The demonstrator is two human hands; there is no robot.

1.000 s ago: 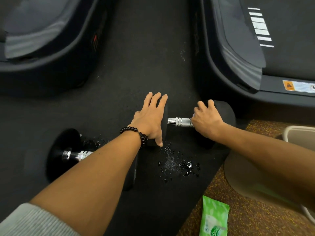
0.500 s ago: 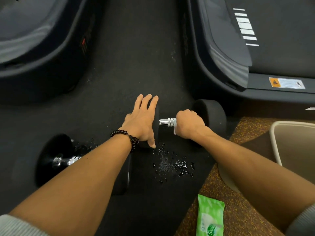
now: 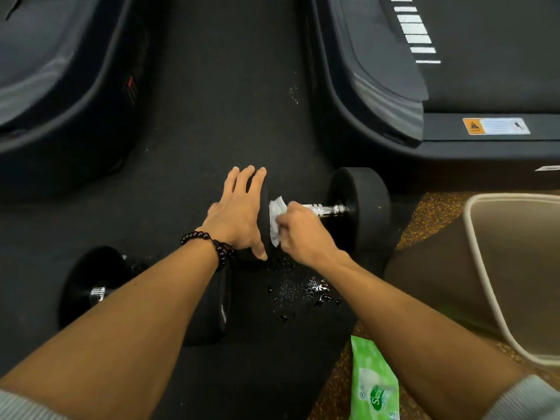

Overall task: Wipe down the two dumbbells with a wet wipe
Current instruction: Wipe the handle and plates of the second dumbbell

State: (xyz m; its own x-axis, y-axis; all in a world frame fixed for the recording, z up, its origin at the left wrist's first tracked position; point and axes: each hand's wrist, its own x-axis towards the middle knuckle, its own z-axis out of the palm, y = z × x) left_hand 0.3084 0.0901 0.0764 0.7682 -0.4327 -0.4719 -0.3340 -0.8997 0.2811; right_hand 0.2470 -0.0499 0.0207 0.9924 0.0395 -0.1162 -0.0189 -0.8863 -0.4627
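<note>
We see the far dumbbell (image 3: 357,207) lying on the dark floor (image 3: 212,101) beside a treadmill (image 3: 454,86). Our left hand (image 3: 239,219) rests flat with straight fingers on its left head, steadying it. Our right hand (image 3: 303,234) pinches a white wipe (image 3: 277,218) and presses it against that head's inner face, by the chrome handle. The near dumbbell (image 3: 91,286) lies partly hidden beneath our left forearm. Water drops (image 3: 303,291) sit on the floor between them. A green wipe pack (image 3: 374,386) lies near a beige bin (image 3: 485,268).
</note>
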